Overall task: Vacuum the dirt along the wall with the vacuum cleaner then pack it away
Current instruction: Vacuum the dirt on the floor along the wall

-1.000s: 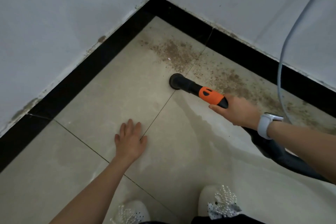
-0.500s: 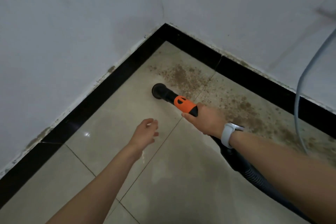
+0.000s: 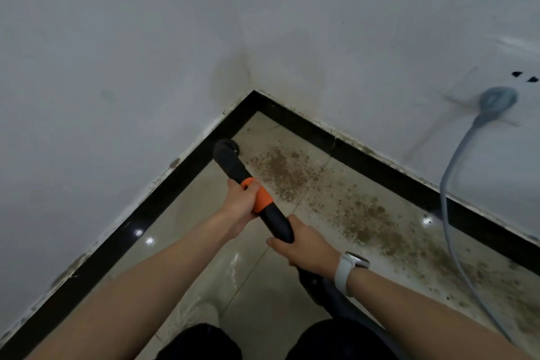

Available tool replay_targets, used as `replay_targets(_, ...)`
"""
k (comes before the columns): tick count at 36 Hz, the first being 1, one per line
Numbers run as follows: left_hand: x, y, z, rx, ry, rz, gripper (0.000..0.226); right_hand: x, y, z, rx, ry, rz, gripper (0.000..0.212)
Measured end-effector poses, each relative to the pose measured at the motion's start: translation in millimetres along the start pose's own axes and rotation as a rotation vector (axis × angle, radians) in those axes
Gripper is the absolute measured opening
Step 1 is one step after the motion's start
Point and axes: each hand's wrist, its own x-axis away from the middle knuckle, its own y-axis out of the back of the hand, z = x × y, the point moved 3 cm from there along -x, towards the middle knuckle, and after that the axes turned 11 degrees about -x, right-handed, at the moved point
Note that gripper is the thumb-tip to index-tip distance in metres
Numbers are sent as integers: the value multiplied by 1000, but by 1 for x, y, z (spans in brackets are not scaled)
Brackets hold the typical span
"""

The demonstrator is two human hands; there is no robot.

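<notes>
Brown gritty dirt (image 3: 295, 175) lies along the black skirting (image 3: 380, 169), uncollected. Left hand (image 3: 241, 203) grips the orange collar of the black vacuum wand (image 3: 254, 193); right hand (image 3: 304, 245) grips further back. Round brush head (image 3: 226, 149) sits in the corner. Advice: lower flat, sweep slowly rightward, overlapping passes, clear of the grey cable (image 3: 450, 184).

The glossy beige tiled floor (image 3: 204, 242) is bordered by a black skirting strip (image 3: 163, 199) where it meets two white walls at a corner. Brown crumbly dirt (image 3: 286, 172) is scattered on the tiles in a band along the far wall, to the right of both grips and beyond them. Thin grout lines are crossed beneath the grips, and small light reflections are shown on the tiles to their left.
</notes>
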Motion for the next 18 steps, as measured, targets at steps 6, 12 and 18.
replay_targets(6, -35, 5, 22, 61, 77, 3, 56, -26, -7, -18, 188, 13, -131, 43)
replay_targets(12, -70, 6, 27, 74, 78, -35, 55, -60, -20, -16, 268, 17, -203, 42)
replay_targets(18, -97, 5, 24, -35, -42, -82, 61, -86, -29, -13, 258, -34, -324, 35)
